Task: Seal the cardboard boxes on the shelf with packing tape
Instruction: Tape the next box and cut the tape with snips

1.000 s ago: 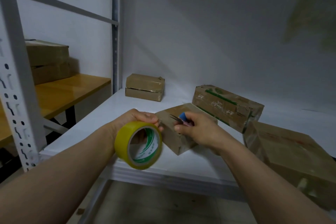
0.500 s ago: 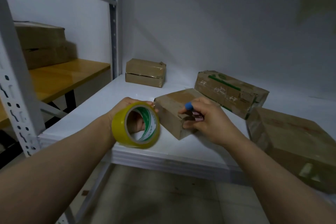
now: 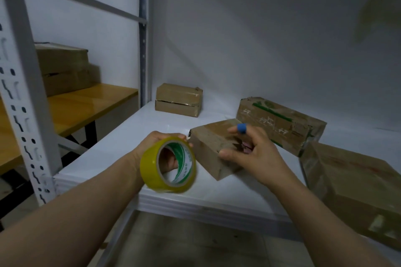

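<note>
Currently: left hand, grip closed round yellow tape roll, fingers through its core, above the white shelf front edge. Right hand, blue-capped forefinger raised, grasps small box near shelf front; printed box just behind

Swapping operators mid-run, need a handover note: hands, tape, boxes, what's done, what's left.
Left hand: grips the yellow tape roll, held over the front edge of the white shelf.
Right hand: grips the nearest box at its near corner, thumb on the side, fingers over the top. One finger wears a blue cap.
Also on the shelf: back-left box, green-printed box, large box at right.
Done: no strip runs from roll to box. I cannot tell which boxes are already sealed.
Left: probably tape the nearest box, then check the other three.
</note>
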A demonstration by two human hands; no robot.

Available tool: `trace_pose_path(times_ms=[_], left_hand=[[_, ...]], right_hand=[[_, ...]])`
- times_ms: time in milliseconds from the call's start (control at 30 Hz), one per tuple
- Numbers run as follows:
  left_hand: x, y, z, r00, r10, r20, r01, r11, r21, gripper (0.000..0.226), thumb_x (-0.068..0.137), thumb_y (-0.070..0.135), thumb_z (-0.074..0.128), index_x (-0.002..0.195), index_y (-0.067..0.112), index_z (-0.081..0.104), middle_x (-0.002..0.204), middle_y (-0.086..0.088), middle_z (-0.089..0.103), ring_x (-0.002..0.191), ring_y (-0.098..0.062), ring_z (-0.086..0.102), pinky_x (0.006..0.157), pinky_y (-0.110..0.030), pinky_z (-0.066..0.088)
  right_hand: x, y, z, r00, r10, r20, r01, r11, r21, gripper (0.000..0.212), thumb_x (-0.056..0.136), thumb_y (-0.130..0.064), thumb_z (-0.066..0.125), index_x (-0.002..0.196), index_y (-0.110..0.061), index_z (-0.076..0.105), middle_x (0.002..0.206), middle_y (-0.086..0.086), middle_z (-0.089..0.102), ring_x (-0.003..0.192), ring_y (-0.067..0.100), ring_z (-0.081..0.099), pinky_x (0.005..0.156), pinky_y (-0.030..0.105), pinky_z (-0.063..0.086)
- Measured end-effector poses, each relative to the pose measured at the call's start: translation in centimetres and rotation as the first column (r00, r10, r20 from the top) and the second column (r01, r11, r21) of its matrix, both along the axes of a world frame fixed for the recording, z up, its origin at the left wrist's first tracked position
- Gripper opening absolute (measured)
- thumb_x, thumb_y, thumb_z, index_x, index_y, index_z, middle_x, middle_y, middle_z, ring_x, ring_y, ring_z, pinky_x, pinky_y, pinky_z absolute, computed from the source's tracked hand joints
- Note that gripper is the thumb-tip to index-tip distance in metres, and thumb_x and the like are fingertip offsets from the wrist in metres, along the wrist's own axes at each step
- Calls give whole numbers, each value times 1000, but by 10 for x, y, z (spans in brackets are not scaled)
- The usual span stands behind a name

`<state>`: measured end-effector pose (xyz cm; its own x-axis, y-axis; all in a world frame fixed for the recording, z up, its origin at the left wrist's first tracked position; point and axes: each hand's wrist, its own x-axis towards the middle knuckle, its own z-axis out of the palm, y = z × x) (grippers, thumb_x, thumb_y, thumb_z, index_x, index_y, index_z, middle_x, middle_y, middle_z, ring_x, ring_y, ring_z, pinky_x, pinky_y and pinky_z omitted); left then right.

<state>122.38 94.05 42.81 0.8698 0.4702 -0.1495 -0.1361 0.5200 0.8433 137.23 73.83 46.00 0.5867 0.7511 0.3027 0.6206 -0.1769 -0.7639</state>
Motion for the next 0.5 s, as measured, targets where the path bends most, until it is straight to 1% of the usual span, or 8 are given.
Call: trace_pose_path(times_ms=[67, 133, 233, 300, 367, 400, 433, 500], left_hand=[[1, 4, 4, 998, 56, 21, -54, 995, -88, 16, 88, 13, 63, 79, 3, 70, 76, -15, 68, 63, -24, 69, 63, -36, 61], [2, 5, 6, 990, 128, 52, -119, 982, -145, 25, 95, 13, 58, 77, 1, 70, 69, -14, 68, 54, -23, 68, 52, -35, 60], [4, 7, 5, 973, 204, 110, -190, 973, -128, 41, 93, 6, 56, 57, 1, 74, 64, -12, 69, 50, -22, 68, 44, -32, 57], [2, 9, 5, 978, 131, 165, -99, 977, -186, 6, 60, 2, 77, 57, -2, 75, 68, -15, 71, 54, -27, 70, 44, -38, 58], [5, 18, 0, 970, 107, 219, -65, 979, -191, 48, 21, 0, 92, 66, -6, 76, 77, -18, 73, 60, -32, 72, 48, -45, 59], [5, 20, -3, 972, 99, 211, -53, 975, -214, 62, 10, 1, 95, 69, -6, 76, 80, -19, 72, 65, -34, 72, 52, -47, 60], [7, 23, -6, 977, 79, 200, -38, 979, -200, 62, 11, 2, 96, 70, -5, 77, 82, -19, 72, 70, -34, 71, 58, -47, 61], [8, 23, -6, 983, 72, 171, -38, 980, -193, 37, 42, 6, 89, 74, -4, 76, 87, -18, 70, 81, -30, 66, 74, -42, 61]], right_hand=[[1, 1, -1, 983, -185, 0, 185, 982, 36, 41, 80, -55, 75, 112, -37, 57, 119, -13, 51, 102, 0, 53, 80, 20, 45], [7, 3, -5, 939, -340, 45, 341, 940, -17, 43, 84, -68, 62, 111, -36, 55, 111, -12, 60, 102, 10, 59, 88, 38, 51], [11, 5, -9, 934, -357, 27, 357, 923, -141, 61, 84, -75, 55, 128, -33, 52, 120, -9, 61, 113, 19, 59, 99, 47, 49], [9, 4, -9, 944, -330, -11, 325, 934, -151, 66, 85, -71, 58, 137, -32, 47, 127, -8, 57, 116, 18, 57, 99, 40, 47], [7, 4, -9, 946, -318, -55, 309, 942, -135, 68, 87, -67, 60, 142, -31, 43, 127, -8, 54, 114, 16, 55, 96, 36, 45], [7, 5, -10, 948, -310, -79, 298, 945, -137, 69, 87, -66, 60, 144, -31, 42, 126, -9, 55, 115, 16, 56, 98, 37, 46], [8, 5, -10, 951, -296, -92, 281, 949, -146, 72, 88, -66, 59, 147, -31, 40, 127, -9, 56, 117, 16, 57, 101, 38, 46], [10, 6, -10, 958, -270, -94, 252, 952, -172, 72, 91, -63, 57, 152, -32, 35, 133, -7, 56, 122, 16, 56, 105, 39, 45]])
